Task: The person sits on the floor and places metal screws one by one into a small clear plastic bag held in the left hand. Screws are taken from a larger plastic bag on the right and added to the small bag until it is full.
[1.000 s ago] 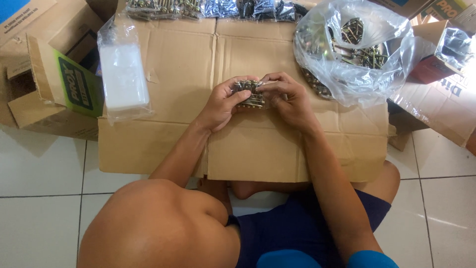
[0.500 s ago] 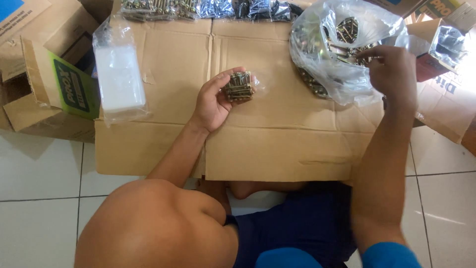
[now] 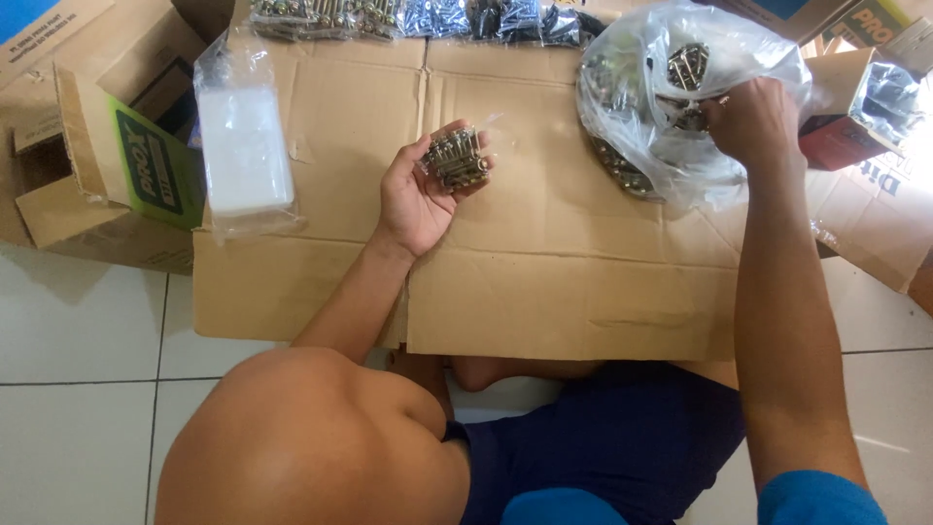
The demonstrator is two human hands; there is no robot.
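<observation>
My left hand (image 3: 420, 190) lies palm up over the flattened cardboard sheet (image 3: 544, 282), its fingers curled loosely around a small bundle of brass-coloured bolts (image 3: 455, 158) that rests on my fingertips; my right hand (image 3: 753, 122) is at the clear plastic bag (image 3: 671, 107) up on the right of the cardboard, fingers bunched at the bag's opening, though I cannot tell what they pinch, the plastic or a bolt; more bolts (image 3: 622, 167) of the same colour show through the bag's wall. Well to the left of my left hand lies a clear pouch with a white block inside (image 3: 243, 146); beside it stands an open cardboard box with a green panel (image 3: 117, 175); along the far edge of the cardboard runs a row of small packed bags of hardware (image 3: 418, 17); white floor tiles (image 3: 87, 321) lie under the cardboard.
</observation>
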